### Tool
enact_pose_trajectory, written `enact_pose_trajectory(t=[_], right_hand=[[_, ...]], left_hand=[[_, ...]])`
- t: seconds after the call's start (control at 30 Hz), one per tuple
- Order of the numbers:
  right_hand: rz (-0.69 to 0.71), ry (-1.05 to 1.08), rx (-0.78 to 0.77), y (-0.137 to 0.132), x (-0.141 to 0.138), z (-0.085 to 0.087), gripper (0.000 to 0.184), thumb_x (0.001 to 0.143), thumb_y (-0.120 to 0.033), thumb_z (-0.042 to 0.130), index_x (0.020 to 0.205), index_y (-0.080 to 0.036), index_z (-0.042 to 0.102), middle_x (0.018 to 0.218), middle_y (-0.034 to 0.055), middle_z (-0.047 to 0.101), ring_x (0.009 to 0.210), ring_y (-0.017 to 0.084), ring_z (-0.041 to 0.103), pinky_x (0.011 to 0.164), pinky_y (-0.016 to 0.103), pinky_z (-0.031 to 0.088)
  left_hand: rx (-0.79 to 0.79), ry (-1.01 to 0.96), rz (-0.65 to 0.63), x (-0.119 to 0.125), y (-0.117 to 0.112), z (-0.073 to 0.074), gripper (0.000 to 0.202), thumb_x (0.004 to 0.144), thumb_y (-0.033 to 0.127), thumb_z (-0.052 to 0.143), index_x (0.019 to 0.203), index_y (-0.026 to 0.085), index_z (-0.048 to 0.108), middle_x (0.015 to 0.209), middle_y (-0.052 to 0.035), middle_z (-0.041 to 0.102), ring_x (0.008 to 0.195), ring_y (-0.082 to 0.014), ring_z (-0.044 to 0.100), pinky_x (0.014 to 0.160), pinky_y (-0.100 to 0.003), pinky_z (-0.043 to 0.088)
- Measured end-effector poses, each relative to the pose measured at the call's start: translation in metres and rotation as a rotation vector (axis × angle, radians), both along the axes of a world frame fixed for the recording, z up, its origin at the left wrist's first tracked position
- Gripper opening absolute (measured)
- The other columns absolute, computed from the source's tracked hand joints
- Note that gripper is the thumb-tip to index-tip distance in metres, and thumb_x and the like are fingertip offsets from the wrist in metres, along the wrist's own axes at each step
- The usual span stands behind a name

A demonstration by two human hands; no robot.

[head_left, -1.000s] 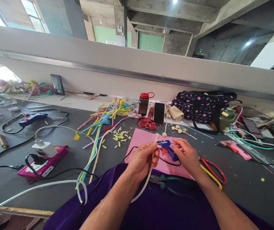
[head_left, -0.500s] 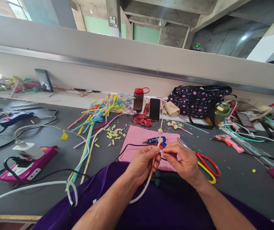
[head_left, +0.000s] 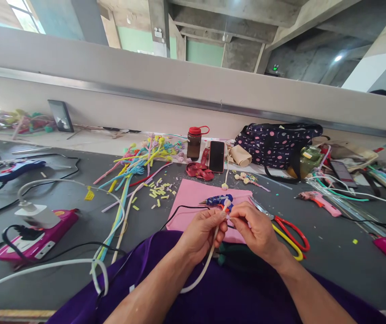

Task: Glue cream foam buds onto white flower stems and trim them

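At a cluttered grey workbench [head_left: 331, 252], a white stem [head_left: 209, 257] was held just above the near edge of a pink sheet [head_left: 189, 198], close to the person's chest. Its lower end ran down to the left forearm and was lost against a purple cloth [head_left: 220, 292] on the lap. Its knobbed tip was partly covered by fingers, and any small piece there was too small to make out. The left hand [head_left: 201, 231] was clenched around the stem just below the tip, while the right hand [head_left: 257, 229] pinched the tip between thumb and forefinger. The stem looked thin, soft and off-white, bending in one long curve.

Green-handled pliers [head_left: 228, 252] showed only in part beneath the hands. A blue glue gun [head_left: 217, 199] lay on the sheet just beyond the fingers, its black cord trailing left. Red-and-yellow scissors [head_left: 289, 231] lay beside the right hand. Farther back stood a brown bottle [head_left: 193, 144] with a red cap, its contents impossible to tell. Beside it were a dark phone [head_left: 216, 156] and a spotted bag [head_left: 277, 144] whose inside was out of view. Coloured stems [head_left: 135, 166] lay heaped to the left, yellow scraps [head_left: 159, 191] near them.
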State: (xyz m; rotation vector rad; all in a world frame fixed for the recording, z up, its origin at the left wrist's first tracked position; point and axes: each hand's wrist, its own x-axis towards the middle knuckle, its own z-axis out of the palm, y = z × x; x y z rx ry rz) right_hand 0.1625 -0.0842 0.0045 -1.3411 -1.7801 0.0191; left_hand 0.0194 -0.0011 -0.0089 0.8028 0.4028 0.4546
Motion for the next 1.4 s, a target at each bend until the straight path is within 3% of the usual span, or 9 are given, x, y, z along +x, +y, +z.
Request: enact_pose_trajectory(t=[0.33,0.67,0.93,1.4], right_hand=[[-0.005,0.137,-0.185,0.008,0.039,0.036,0.015,0.086,-0.027,0.051,0.080,-0.019,0.061,0.075,0.0016,0.059,0.063,0.013,0.054,0.057,0.023,0.044],[-0.016,0.276,-0.197,-0.001,0.032,0.021,0.009,0.081,-0.019,0.057,0.073,-0.018,0.061,0.066,-0.0009,0.058,0.058,0.011,0.051,0.052,0.022,0.039],[-0.050,0.157,-0.096,0.000,0.026,0.019,0.009,0.079,-0.017,0.058,0.071,-0.019,0.061,0.068,-0.0002,0.061,0.061,0.012,0.053,0.056,0.023,0.041],[0.075,0.096,-0.152,0.002,0.031,0.020,0.010,0.083,-0.016,0.056,0.078,-0.018,0.064,0.075,0.0026,0.063,0.070,0.015,0.058,0.065,0.026,0.044]], left_hand=[[0.042,0.135,-0.050,-0.002,0.000,0.004,0.021,0.072,0.032,0.064,0.071,0.011,0.063,0.046,0.0006,0.056,0.026,-0.0075,0.045,0.025,-0.016,0.028],[0.136,0.232,-0.055,-0.001,-0.001,0.006,0.019,0.072,0.027,0.060,0.061,0.011,0.063,0.037,0.0014,0.051,0.022,-0.0057,0.038,0.025,-0.016,0.021],[0.146,0.248,-0.061,-0.001,-0.002,0.007,0.019,0.071,0.028,0.060,0.062,0.011,0.063,0.037,0.0022,0.050,0.022,-0.0051,0.036,0.026,-0.016,0.021],[0.143,0.237,-0.086,-0.001,-0.001,0.005,0.020,0.072,0.028,0.061,0.062,0.011,0.062,0.036,0.0027,0.051,0.022,-0.0052,0.037,0.025,-0.015,0.025]])
